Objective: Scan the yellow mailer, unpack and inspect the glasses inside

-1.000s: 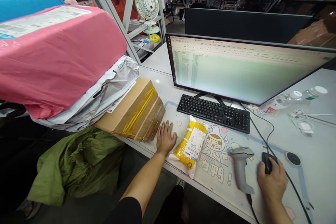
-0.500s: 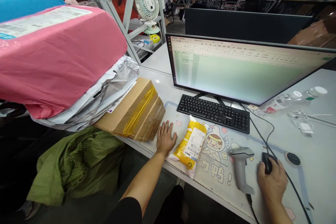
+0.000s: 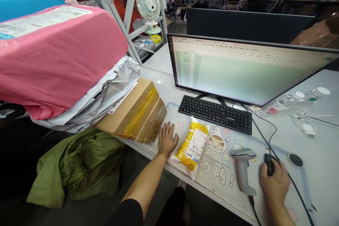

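My left hand (image 3: pixel 167 139) lies flat with fingers spread on the desk mat (image 3: pixel 182 130), between the cardboard boxes (image 3: pixel 137 113) and a yellow parcel (image 3: pixel 192 146). The parcel is wrapped in clear plastic and bears a white barcode label. My right hand (image 3: pixel 275 182) rests over a black computer mouse (image 3: pixel 269 164), its fingers curled around it. Just left of the mouse lies a grey barcode scanner (image 3: pixel 243 169) with a black cable. Behind the parcel is a black keyboard (image 3: pixel 215 113), in front of a monitor (image 3: pixel 246 70) showing a spreadsheet.
A large pink parcel (image 3: pixel 63 56) and grey plastic mailers (image 3: pixel 113 91) are piled at the left, above a green sack (image 3: pixel 79 166). Plastic bottles (image 3: pixel 283 104) and a white charger cable (image 3: pixel 304 123) lie at the right. A fan (image 3: pixel 148 3) and a person in orange (image 3: pixel 129 10) are behind.
Both hands stay where they were. The person in the background has shifted slightly.
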`<state>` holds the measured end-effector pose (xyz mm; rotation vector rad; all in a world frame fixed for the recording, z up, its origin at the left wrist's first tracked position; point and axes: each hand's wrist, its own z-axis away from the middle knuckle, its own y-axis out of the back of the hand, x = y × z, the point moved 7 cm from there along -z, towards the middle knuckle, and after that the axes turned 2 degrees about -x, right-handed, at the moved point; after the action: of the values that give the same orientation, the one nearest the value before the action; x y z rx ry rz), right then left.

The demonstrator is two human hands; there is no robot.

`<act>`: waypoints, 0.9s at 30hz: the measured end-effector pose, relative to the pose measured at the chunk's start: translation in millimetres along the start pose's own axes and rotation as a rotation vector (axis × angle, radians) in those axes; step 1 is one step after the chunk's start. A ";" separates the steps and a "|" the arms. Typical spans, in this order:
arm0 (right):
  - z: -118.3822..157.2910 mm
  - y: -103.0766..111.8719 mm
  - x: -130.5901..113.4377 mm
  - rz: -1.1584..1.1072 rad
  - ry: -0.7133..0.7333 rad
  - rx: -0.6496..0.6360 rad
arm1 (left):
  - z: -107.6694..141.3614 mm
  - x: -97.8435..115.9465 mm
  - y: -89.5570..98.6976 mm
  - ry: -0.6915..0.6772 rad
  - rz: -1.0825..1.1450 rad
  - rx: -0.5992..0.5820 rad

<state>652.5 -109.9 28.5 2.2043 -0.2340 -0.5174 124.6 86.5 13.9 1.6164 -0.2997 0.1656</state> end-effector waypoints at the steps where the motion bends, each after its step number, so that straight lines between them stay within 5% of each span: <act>1: -0.3 0.3 -0.5 -0.001 -0.001 0.001 | 0.0 -0.2 -0.2 0.000 0.001 0.002; 27: -1.4 1.0 -2.7 -0.024 -0.019 -0.015 | -0.6 0.3 0.6 0.011 0.000 -0.010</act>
<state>650.8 -108.6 30.8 2.1911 -0.2128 -0.5519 124.8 87.1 14.5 1.6055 -0.2922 0.1728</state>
